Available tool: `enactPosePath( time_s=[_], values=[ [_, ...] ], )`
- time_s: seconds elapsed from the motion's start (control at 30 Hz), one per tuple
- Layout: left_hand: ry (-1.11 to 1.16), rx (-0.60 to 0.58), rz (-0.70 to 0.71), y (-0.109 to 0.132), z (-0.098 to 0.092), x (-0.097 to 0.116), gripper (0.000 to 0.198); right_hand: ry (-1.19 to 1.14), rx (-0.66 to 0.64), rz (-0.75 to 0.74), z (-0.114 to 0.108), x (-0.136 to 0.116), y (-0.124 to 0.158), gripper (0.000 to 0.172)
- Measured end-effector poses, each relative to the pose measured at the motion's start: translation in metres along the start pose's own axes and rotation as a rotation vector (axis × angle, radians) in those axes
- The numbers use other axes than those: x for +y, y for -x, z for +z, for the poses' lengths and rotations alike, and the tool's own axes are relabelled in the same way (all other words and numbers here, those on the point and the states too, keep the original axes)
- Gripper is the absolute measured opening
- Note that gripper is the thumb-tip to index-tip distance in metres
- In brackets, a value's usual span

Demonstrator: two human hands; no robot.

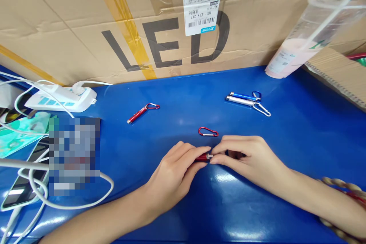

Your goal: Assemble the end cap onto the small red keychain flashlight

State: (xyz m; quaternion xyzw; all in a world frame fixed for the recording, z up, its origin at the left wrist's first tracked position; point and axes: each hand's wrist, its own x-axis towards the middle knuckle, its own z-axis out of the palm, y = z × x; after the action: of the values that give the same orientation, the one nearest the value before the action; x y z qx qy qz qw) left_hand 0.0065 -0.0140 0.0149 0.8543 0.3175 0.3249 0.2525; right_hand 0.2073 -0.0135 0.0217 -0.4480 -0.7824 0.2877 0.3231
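Note:
Near the table's front middle, my left hand [178, 167] is closed around a small red penlight [202, 157], most of which is hidden by the fingers. My right hand [247, 156] pinches with thumb and forefinger at the penlight's small silver metal end [210, 156]. Just beyond both hands lies a loose red carabiner clip [208, 132]. Farther left rests another red penlight [137, 115] with a red carabiner attached. At the back right, a blue penlight [243, 96] and a silver penlight [239, 101] lie side by side, each with its own carabiner.
A large cardboard box [166, 45] stands along the back of the blue table [177, 103]. A clear cup [297, 49] of pink drink with a straw is at the back right. On the left are a white power strip [63, 101], tangled white cables, a phone [27, 183] and a pixelated patch.

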Motion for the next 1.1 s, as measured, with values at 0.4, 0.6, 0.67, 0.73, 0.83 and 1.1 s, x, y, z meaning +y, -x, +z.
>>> enactPosePath(
  time_s=[0.4,0.6,0.67,0.73,0.83,1.1],
  values=[
    [0.004,-0.038,-0.044,0.003,-0.002,-0.001,0.018,-0.075,0.03,0.006,-0.001,-0.008,-0.001,0.019],
    [0.048,-0.006,-0.042,0.0,-0.005,0.002,0.018,-0.12,0.064,-0.068,-0.003,-0.012,-0.005,0.019],
    [0.05,-0.004,-0.045,-0.001,-0.006,0.002,0.018,-0.132,0.084,-0.083,-0.004,-0.013,-0.006,0.018],
    [0.051,-0.003,-0.049,-0.002,-0.005,0.003,0.018,-0.137,0.098,-0.086,-0.004,-0.013,-0.006,0.016],
    [0.067,-0.011,-0.063,-0.002,-0.005,0.003,0.018,-0.129,0.109,-0.079,-0.004,-0.014,-0.005,0.016],
    [0.092,-0.033,-0.083,0.0,-0.005,0.003,0.018,-0.076,0.104,-0.107,-0.004,-0.014,-0.003,0.018]
  ],
)
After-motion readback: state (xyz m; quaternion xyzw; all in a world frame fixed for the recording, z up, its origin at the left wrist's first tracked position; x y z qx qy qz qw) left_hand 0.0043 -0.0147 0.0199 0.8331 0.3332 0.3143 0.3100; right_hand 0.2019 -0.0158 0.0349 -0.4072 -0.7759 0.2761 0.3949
